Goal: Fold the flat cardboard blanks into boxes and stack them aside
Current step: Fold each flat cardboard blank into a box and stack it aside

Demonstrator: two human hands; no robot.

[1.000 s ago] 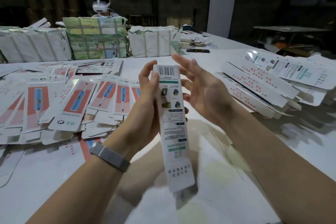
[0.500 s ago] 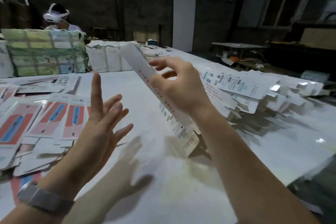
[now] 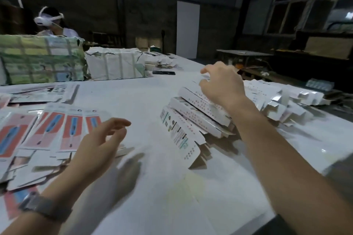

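Dim workshop, white desk (image 3: 152, 101). Right hand (image 3: 221, 84) sets a folded box (image 3: 202, 101) on top of the box stack (image 3: 191, 120); fingers curled on it, exact grip unclear. Left hand (image 3: 101, 139) loose, holds nothing, over the flat blanks (image 3: 57, 129). Advice: align edges with the box below before letting go, or the leaning stack slides.

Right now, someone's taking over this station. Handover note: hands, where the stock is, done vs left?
Left hand: open, holding nothing, hovering near the flat blanks fanned out at table left.
Right hand: on top of the folded boxes piled at table right; fingers curled, but whether they grip a box cannot be told.
Done: a heap of folded boxes stacked aside on the right.
Left: many flat blanks unfolded; wrapped bundles sit unopened at the far edge.
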